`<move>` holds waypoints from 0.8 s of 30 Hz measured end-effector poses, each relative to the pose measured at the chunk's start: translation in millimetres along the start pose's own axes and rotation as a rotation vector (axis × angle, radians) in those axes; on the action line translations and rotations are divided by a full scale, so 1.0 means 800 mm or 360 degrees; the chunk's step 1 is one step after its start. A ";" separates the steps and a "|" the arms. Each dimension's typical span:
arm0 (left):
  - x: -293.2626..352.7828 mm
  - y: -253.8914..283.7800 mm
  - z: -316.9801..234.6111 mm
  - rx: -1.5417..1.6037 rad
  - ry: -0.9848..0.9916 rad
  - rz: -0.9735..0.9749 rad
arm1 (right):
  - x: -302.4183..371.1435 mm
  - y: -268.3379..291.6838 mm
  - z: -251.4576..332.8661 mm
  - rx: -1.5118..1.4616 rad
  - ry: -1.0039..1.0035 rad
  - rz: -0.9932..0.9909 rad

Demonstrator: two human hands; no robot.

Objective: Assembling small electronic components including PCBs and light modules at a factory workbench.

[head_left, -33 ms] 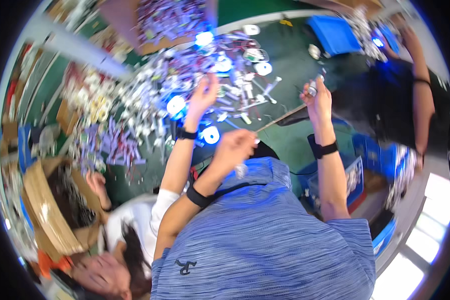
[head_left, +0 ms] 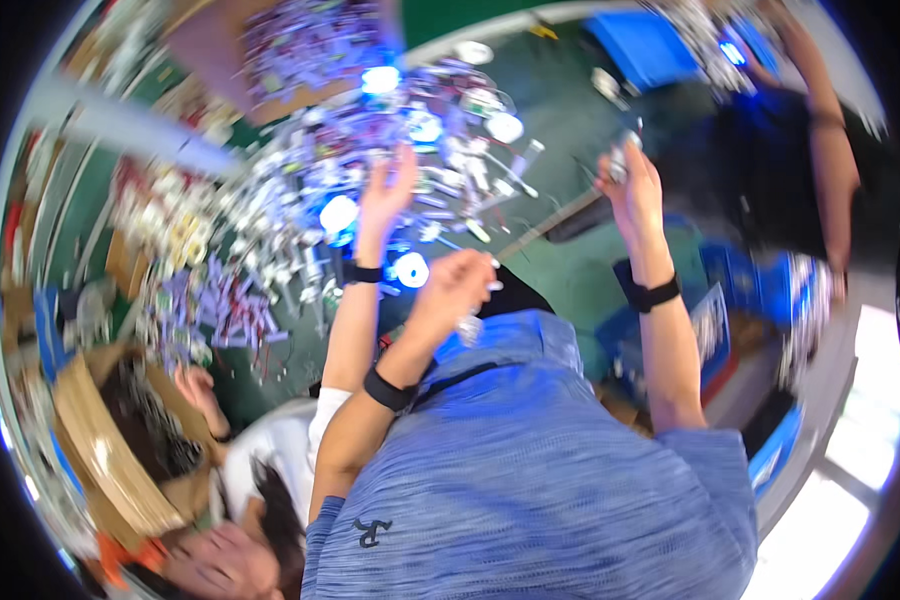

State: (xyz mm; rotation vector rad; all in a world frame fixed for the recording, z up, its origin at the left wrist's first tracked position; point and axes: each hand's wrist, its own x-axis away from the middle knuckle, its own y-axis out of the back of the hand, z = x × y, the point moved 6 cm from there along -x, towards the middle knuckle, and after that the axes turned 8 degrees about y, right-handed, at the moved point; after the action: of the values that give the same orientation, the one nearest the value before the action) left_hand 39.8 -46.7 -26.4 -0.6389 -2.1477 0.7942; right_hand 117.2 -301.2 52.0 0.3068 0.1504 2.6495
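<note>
My left hand (head_left: 453, 292) is held close in front of my body with its fingers curled closed. Small white bits show at its fingertips, and a silvery-white piece (head_left: 470, 328) pokes out below the palm; motion blur hides its kind. Farther out on the right, my right hand (head_left: 634, 190) is raised, its fingers closed round a small silvery-white part (head_left: 618, 165) with a thin tip pointing up. Beyond my left hand lies a heap of white parts and wires (head_left: 310, 170), with several glowing round lights (head_left: 411, 269) among them.
A co-worker's hand (head_left: 388, 190) reaches over the heap from the left. At the right stands another person in dark clothes (head_left: 770, 180). A cardboard box (head_left: 100, 440) is at the lower left, a blue tray (head_left: 642, 50) at the far right, and blue bins (head_left: 735, 290) beside my right forearm.
The whole view has shifted slightly, with the heap sliding left in the picture. Both my hands keep their closed grip.
</note>
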 end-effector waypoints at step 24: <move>-0.009 -0.051 0.112 -0.1443 0.1320 0.0068 | 0.682 0.770 -0.180 -0.0829 0.0264 -0.3002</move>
State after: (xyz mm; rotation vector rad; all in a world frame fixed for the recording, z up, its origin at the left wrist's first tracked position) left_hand -33.5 -109.2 -48.7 -1.1989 -1.5988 -0.4625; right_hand -659.0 -602.5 113.4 -0.2071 -0.1576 0.7593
